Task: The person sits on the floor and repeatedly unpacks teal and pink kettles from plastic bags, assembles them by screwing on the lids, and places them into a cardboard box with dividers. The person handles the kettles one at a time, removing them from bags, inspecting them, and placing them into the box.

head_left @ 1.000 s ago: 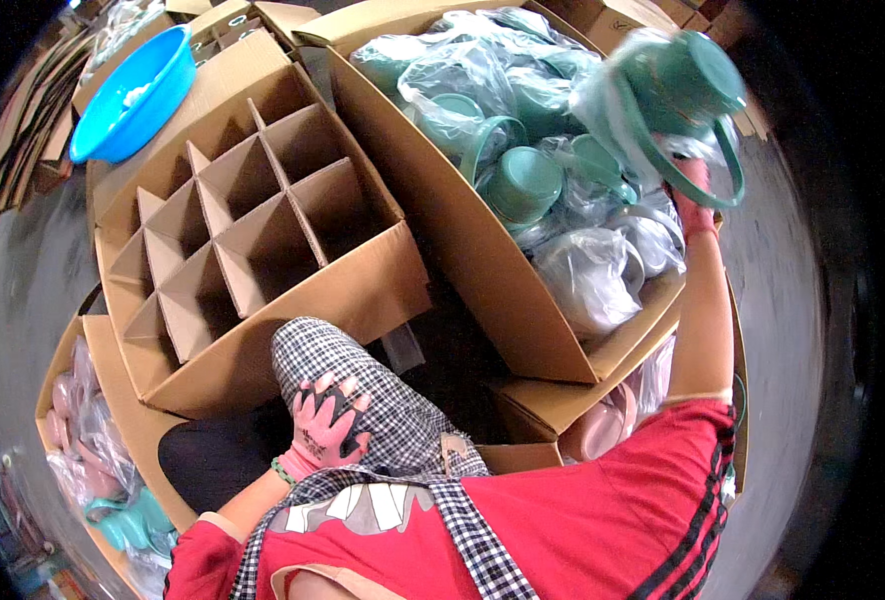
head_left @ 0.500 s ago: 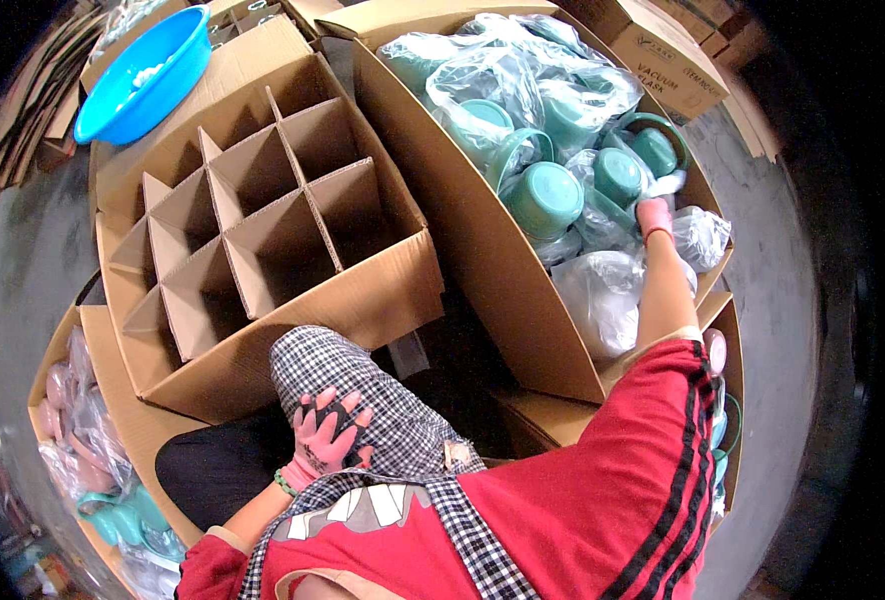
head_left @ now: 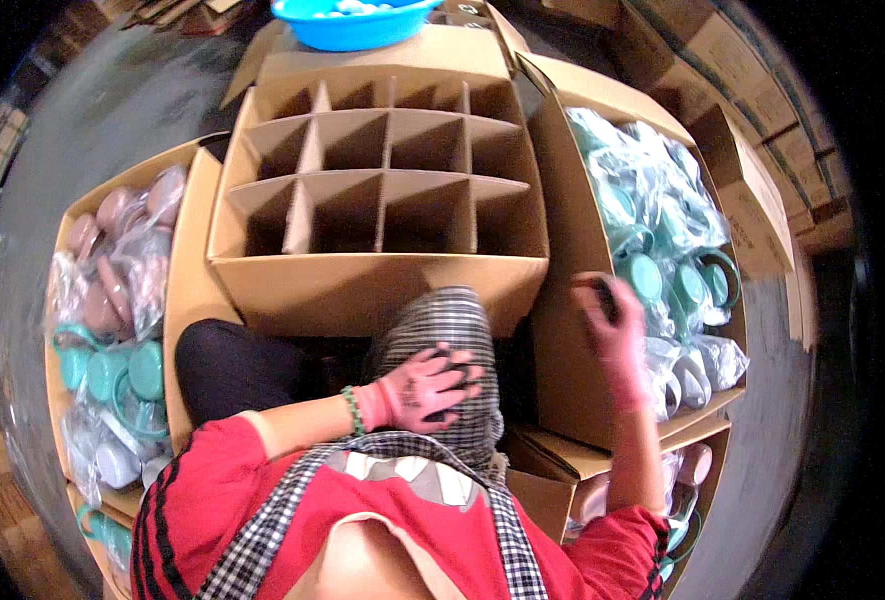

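My left hand (head_left: pixel 429 390), in a pink glove with dark fingers, lies flat on my checked-cloth-covered knee, its fingers apart. My right hand (head_left: pixel 618 330), gloved alike, hangs over the near wall of the tall right carton (head_left: pixel 573 380). Its fingers look bent and are smeared by motion; I cannot make out anything in them. Beside it in that carton are several teal lidded containers (head_left: pixel 643 278) in clear plastic bags, with white bagged pieces (head_left: pixel 695 375) at the near end. Before my knees stands a carton (head_left: pixel 383 285) with cardboard dividers; its visible cells hold nothing I can see.
A blue basin (head_left: pixel 358 28) with small white pieces stands beyond the divided carton. At left, an open carton (head_left: pixel 191 240) holds pink, teal and pale bagged containers. Another carton (head_left: pixel 543 490) with pink and teal ones is under my right arm. Closed cartons (head_left: pixel 753 190) stand at far right.
My right hand has come out from among the bagged containers and back toward me, to the carton's near wall. The view has turned right. My left hand still rests on my knee.
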`<state>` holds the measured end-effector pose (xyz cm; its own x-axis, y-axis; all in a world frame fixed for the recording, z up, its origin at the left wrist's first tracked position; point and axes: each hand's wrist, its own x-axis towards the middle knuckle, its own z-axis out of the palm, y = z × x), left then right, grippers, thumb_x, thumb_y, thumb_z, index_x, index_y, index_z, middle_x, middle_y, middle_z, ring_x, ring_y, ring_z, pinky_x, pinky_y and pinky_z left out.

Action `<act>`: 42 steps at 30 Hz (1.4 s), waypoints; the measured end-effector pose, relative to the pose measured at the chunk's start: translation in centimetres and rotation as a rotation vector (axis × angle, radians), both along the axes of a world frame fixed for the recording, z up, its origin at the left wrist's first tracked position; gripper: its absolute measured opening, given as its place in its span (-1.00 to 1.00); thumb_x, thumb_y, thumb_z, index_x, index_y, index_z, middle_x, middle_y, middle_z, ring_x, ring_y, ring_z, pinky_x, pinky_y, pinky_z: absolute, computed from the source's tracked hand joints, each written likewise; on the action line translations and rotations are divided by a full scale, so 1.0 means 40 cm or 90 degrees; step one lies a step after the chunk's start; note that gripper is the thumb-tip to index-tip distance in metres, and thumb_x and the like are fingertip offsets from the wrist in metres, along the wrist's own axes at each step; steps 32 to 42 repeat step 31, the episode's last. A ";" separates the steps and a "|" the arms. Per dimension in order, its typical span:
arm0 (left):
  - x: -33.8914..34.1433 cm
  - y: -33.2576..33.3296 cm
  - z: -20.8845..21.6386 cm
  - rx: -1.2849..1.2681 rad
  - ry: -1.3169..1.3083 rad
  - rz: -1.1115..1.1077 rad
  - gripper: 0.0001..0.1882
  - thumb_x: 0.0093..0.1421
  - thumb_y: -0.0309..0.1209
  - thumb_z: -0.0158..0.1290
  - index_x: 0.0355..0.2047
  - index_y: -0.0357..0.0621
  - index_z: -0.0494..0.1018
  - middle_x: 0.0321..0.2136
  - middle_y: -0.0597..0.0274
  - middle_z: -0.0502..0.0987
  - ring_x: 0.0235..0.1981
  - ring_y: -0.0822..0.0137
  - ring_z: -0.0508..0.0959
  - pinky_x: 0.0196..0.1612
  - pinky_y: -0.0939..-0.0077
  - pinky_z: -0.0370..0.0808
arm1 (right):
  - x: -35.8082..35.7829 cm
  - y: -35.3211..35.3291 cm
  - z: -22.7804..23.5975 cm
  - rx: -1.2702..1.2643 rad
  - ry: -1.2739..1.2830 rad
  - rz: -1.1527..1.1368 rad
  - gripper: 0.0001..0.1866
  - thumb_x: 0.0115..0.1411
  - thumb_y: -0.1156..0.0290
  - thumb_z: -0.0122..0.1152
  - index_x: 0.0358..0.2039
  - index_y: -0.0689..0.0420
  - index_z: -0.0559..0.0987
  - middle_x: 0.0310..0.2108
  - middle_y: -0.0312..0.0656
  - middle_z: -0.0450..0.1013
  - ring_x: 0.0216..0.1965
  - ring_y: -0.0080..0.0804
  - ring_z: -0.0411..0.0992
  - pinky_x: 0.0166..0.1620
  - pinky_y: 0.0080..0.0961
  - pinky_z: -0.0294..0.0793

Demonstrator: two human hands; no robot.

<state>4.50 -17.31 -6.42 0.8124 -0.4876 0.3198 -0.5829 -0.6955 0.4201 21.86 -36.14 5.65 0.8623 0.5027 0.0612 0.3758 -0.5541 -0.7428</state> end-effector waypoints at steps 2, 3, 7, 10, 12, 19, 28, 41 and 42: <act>0.013 -0.026 -0.003 0.013 0.001 -0.073 -0.47 -0.07 -0.12 -0.06 -0.08 -0.04 0.26 0.04 0.12 0.15 0.08 0.08 0.12 0.10 0.11 -0.02 | -0.055 0.166 -0.035 -0.039 -0.044 0.206 -0.68 -0.08 0.38 0.16 -0.30 0.28 0.43 -0.30 -0.02 0.38 -0.23 -0.13 0.36 -0.15 -0.41 0.32; 0.003 -0.038 -0.003 -0.020 -0.045 -0.071 -0.50 -0.06 -0.12 -0.06 -0.11 -0.06 0.28 -0.01 0.08 0.21 0.05 0.08 0.15 0.08 0.15 0.04 | -0.072 0.242 -0.076 -0.067 -0.064 0.230 -0.57 -0.09 0.27 0.18 -0.24 0.27 0.39 -0.27 0.03 0.35 -0.18 -0.06 0.31 -0.10 -0.41 0.28; -0.069 -0.001 0.012 -0.018 0.078 -0.072 -0.55 -0.04 -0.13 -0.06 -0.19 -0.15 0.32 -0.17 0.01 0.31 -0.15 0.08 0.31 -0.06 0.27 0.23 | -0.070 0.442 -0.329 -0.310 -0.303 0.214 -0.44 -0.15 0.14 0.20 -0.16 0.18 0.34 -0.19 -0.01 0.30 -0.11 -0.06 0.25 -0.07 -0.25 0.22; -0.140 0.116 -0.007 -0.143 0.054 0.073 -0.63 -0.05 -0.22 -0.02 -0.27 -0.18 0.33 -0.22 0.03 0.35 -0.23 0.07 0.37 -0.17 0.28 0.31 | -0.081 0.477 -0.414 -0.419 -0.268 0.203 -0.64 -0.16 0.24 0.18 -0.34 0.12 0.38 -0.34 -0.09 0.36 -0.24 -0.13 0.31 -0.20 -0.25 0.27; -0.179 0.195 0.001 -0.130 0.029 0.191 -0.62 -0.05 -0.21 -0.03 -0.27 -0.19 0.34 -0.24 0.03 0.36 -0.25 0.08 0.38 -0.18 0.31 0.32 | -0.097 0.431 -0.428 -0.333 -0.277 0.266 -0.67 -0.18 0.30 0.18 -0.37 0.15 0.40 -0.38 -0.09 0.37 -0.27 -0.12 0.32 -0.21 -0.26 0.29; -0.124 0.377 0.063 0.127 0.150 0.523 -0.40 -0.11 -0.04 0.01 -0.12 -0.17 0.27 -0.08 -0.09 0.22 -0.06 0.01 0.23 0.00 0.20 0.15 | -0.130 0.310 -0.377 -0.385 -0.210 0.351 -0.62 -0.16 0.36 0.15 -0.28 0.23 0.40 -0.32 -0.02 0.37 -0.24 -0.09 0.31 -0.16 -0.28 0.29; 0.077 0.316 -0.017 0.450 0.441 0.341 -0.55 0.04 -0.32 -0.08 -0.03 -0.15 0.26 0.09 -0.13 0.02 -0.10 0.07 0.35 -0.31 0.32 0.44 | -0.059 0.444 -0.252 0.027 0.118 0.180 -0.62 -0.04 0.24 0.19 -0.29 0.26 0.43 -0.38 -0.20 0.44 -0.32 -0.51 0.35 -0.18 -0.57 0.30; 0.129 0.322 -0.030 0.543 0.474 0.223 -0.61 0.06 -0.44 -0.11 -0.05 -0.05 0.30 0.12 -0.02 -0.02 0.08 -0.05 0.08 -0.32 0.11 0.44 | 0.048 0.627 -0.156 0.145 0.394 0.127 -0.63 0.12 0.09 -0.07 -0.39 0.16 0.48 -0.50 -0.29 0.43 -0.48 -0.61 0.31 -0.37 -0.73 0.26; 0.129 0.322 -0.030 0.543 0.474 0.223 -0.61 0.06 -0.44 -0.11 -0.05 -0.05 0.30 0.12 -0.02 -0.02 0.08 -0.05 0.08 -0.32 0.11 0.44 | 0.048 0.627 -0.156 0.145 0.394 0.127 -0.63 0.12 0.09 -0.07 -0.39 0.16 0.48 -0.50 -0.29 0.43 -0.48 -0.61 0.31 -0.37 -0.73 0.26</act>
